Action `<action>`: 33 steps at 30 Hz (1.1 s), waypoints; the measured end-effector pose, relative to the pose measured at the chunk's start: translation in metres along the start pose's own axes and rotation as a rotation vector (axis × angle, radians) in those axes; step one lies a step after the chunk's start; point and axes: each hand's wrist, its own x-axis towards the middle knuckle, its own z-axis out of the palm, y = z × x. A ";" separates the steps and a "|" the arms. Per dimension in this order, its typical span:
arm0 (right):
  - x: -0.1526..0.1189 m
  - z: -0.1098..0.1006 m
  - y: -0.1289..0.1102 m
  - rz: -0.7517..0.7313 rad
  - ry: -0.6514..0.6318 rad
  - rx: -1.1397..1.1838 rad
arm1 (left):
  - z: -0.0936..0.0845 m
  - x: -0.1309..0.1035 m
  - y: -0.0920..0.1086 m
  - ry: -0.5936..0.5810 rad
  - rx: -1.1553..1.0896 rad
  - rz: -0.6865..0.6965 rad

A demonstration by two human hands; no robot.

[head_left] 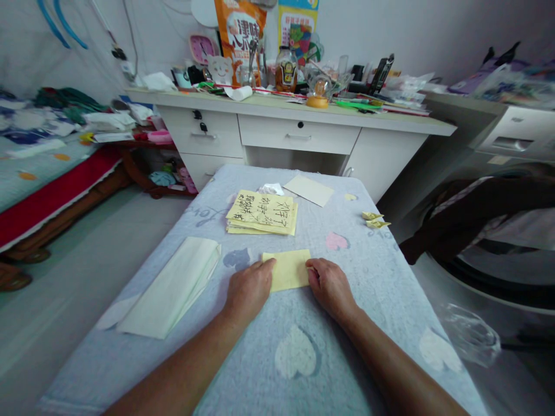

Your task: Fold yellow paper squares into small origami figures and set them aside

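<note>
Between my two hands is a small rectangle of yellow paper [289,270], close over the cloth-covered table. My left hand [250,286] pinches its left edge, thumb on top. Its right edge is gripped by my right hand [332,286], with the fingers curled in. Just beyond lies a stack of yellow paper sheets [262,212] with black handwriting on the top ones. To the left of my left hand rests a folded pale green-white paper bundle [176,289]. Two small folded yellow paper pieces [375,220] sit near the table's right edge.
A blue cloth with hearts covers the table [260,358]. At its far end lie a cream card [309,190] and a crumpled white tissue [271,189]. Behind stands a cluttered white desk [299,134]. A washing machine [511,136] is at right, a bed [47,167] at left.
</note>
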 end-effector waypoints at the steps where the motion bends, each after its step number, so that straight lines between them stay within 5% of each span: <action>1: 0.000 0.000 0.000 -0.001 -0.001 -0.003 | -0.001 0.000 0.000 0.012 0.015 0.006; 8: -0.001 -0.001 -0.002 -0.008 -0.012 -0.044 | -0.014 0.000 0.005 0.174 0.041 0.090; 14: 0.000 -0.001 0.000 -0.046 0.037 -0.078 | -0.005 0.008 -0.005 0.034 -0.237 0.347; 20: 0.002 0.000 0.002 -0.218 -0.043 -0.022 | -0.010 0.007 -0.002 0.042 -0.298 0.303; 33: -0.007 -0.003 -0.018 -0.143 -0.021 -0.176 | -0.013 0.001 0.002 0.006 -0.172 0.208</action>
